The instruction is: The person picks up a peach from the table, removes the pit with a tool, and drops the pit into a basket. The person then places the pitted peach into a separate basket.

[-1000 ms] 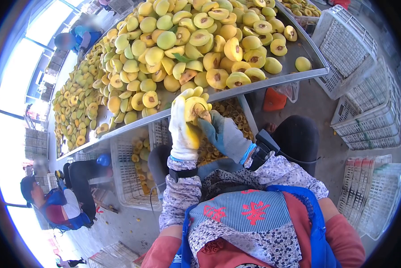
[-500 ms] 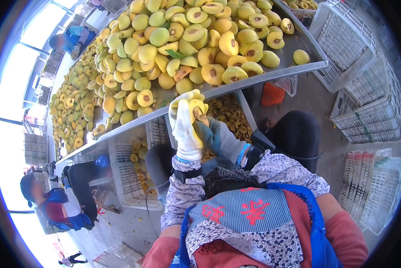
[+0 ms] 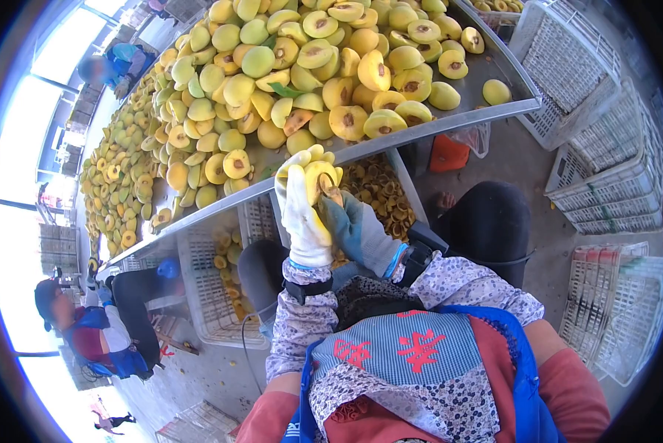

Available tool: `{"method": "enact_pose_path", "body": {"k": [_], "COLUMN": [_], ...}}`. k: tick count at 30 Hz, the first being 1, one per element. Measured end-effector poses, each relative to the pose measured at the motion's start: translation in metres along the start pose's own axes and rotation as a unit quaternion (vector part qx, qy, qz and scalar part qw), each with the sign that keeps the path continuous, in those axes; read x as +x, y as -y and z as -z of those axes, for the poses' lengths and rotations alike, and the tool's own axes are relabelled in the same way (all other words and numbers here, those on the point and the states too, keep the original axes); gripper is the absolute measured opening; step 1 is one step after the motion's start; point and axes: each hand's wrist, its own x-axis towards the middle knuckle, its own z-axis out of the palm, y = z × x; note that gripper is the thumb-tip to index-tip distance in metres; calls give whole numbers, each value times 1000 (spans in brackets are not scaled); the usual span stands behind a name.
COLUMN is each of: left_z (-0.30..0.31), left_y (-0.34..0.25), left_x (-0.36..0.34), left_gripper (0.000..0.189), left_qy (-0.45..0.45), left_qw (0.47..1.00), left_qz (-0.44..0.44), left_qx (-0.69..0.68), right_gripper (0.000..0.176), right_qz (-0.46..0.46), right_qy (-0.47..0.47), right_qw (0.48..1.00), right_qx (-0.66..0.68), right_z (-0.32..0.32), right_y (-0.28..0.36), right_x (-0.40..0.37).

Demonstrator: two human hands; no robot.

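My left hand [image 3: 304,214], in a white glove with yellow-coated fingers, is closed around a yellow peach half [image 3: 316,176] just below the table's front edge. My right hand [image 3: 357,230], in a grey-blue glove, presses close against it. A small brown piece shows at the right fingertips, against the fruit; whether it is a pit or part of a tool I cannot make out. Ahead, a large heap of halved peaches [image 3: 257,62], many with brown pit hollows, covers the metal-edged table [image 3: 449,124].
Beneath the table sit a container of curved peach scraps [image 3: 376,193] and a white crate [image 3: 198,295] holding peaches. Stacked white crates [image 3: 605,184] stand at the right. An orange-red object [image 3: 449,153] lies under the table. Two co-workers [image 3: 102,332] are at the left.
Both my hands stay together on the peach half, with a slight shift and turn of the fingers. The co-worker at lower left has moved their arms.
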Motion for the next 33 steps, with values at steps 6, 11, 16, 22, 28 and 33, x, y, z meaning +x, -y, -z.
{"method": "enact_pose_path", "body": {"k": [6, 11, 16, 22, 28, 33], "left_z": [0, 6, 9, 23, 23, 21], "left_y": [-1, 1, -6, 4, 1, -13], "left_x": [-6, 2, 6, 13, 8, 10], "left_gripper": [24, 24, 29, 36, 40, 40], "left_qy": [-28, 42, 2, 107, 134, 21], "left_qw": [875, 852, 868, 842, 803, 811], "left_qz": [230, 296, 302, 352, 302, 350], "left_qx": [-426, -430, -393, -396, -496, -469], "right_gripper": [50, 57, 31, 38, 41, 40], "right_qz": [-32, -94, -167, -258, -339, -50], "right_qy": [21, 71, 100, 225, 345, 155], "right_qw": [999, 990, 955, 932, 811, 978], "right_qx": [21, 80, 224, 116, 329, 131], "right_z": [2, 4, 7, 35, 47, 5], "right_y": [-28, -33, 5, 44, 15, -29], "right_x": [0, -3, -11, -11, -1, -15]}}
